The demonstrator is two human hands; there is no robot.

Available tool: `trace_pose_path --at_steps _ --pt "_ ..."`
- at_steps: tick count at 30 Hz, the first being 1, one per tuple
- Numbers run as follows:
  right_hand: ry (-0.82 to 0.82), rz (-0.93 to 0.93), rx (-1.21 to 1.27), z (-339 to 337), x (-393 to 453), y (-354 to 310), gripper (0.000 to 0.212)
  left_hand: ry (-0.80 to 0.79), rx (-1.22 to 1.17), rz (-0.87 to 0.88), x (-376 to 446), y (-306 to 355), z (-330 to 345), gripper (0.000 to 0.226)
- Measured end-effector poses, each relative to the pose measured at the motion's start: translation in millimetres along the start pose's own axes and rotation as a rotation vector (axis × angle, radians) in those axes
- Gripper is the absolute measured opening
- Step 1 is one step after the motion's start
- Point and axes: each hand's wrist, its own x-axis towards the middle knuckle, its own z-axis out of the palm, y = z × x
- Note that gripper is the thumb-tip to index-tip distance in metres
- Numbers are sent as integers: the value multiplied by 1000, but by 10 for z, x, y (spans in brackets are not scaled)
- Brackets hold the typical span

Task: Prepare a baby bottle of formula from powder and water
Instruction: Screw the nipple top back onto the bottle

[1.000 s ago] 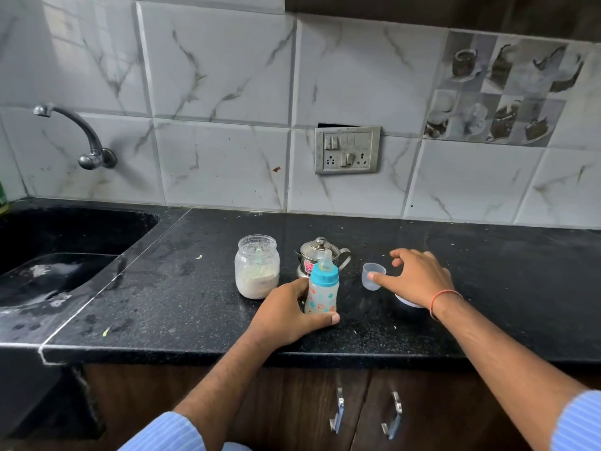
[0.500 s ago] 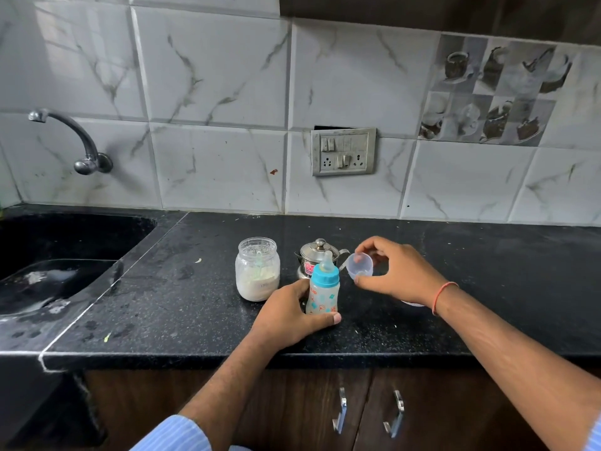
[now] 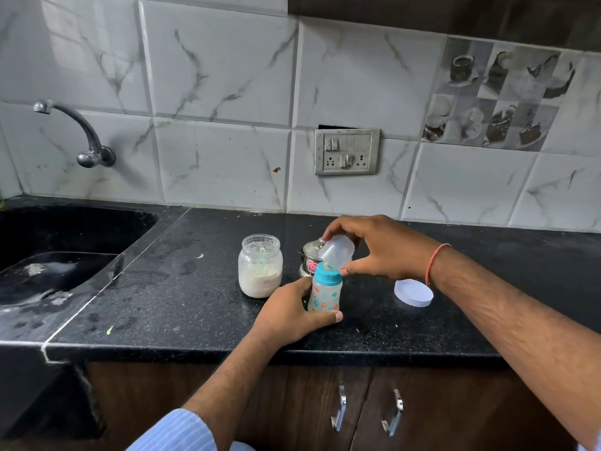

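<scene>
Now, on the head view I see my left hand [image 3: 292,315] gripping the baby bottle [image 3: 324,289], upright on the black counter [image 3: 182,297]. My right hand [image 3: 379,247] pinches the clear cap [image 3: 336,252], tilted over the teat. Just left stands the open powder jar [image 3: 260,265]; its white lid [image 3: 413,292] lies right.

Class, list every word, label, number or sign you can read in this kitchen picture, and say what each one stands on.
Nothing can be read for certain.
Powder jar: a small faint label low on the glass, too blurred to read.
Steel pot: a pink sticker, print too small.
Baby bottle: orange marks and patterns, no legible words.
Switch plate: no text visible.
</scene>
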Motion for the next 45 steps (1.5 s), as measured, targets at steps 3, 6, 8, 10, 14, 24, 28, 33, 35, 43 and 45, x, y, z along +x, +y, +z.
trace_pose_path --at_steps 3,6,8,10,14,24,28,33,35,43,45 --pt "-79 -38 -70 -17 38 -67 59 -4 5 -2 3 5 -4 91" --pt "-119 -61 -130 -2 70 -84 57 -6 -2 -3 7 8 -2 88" --pt "-131 -63 -158 20 86 -75 58 -7 2 -5 7 10 -2 86" --pt "-141 -64 -181 37 99 -67 58 -3 11 -4 6 12 -4 86" --pt "-151 -65 -207 51 117 -61 59 3 14 4 2 14 -8 84" --pt "-189 -46 -244 110 143 -75 61 15 12 5 -10 29 -6 78" --pt "-211 -43 -283 110 171 -90 62 25 25 9 -23 53 -5 76" --pt "-238 -54 -359 114 210 -135 62 34 28 9 -25 54 5 73" --pt "-240 -47 -355 125 218 -124 62 35 24 7 -24 46 7 73" --pt "-190 3 -274 188 157 -87 65 27 -2 -4 -15 19 13 88" --pt "-159 17 -284 197 135 -100 66 30 0 -9 -19 24 14 89"
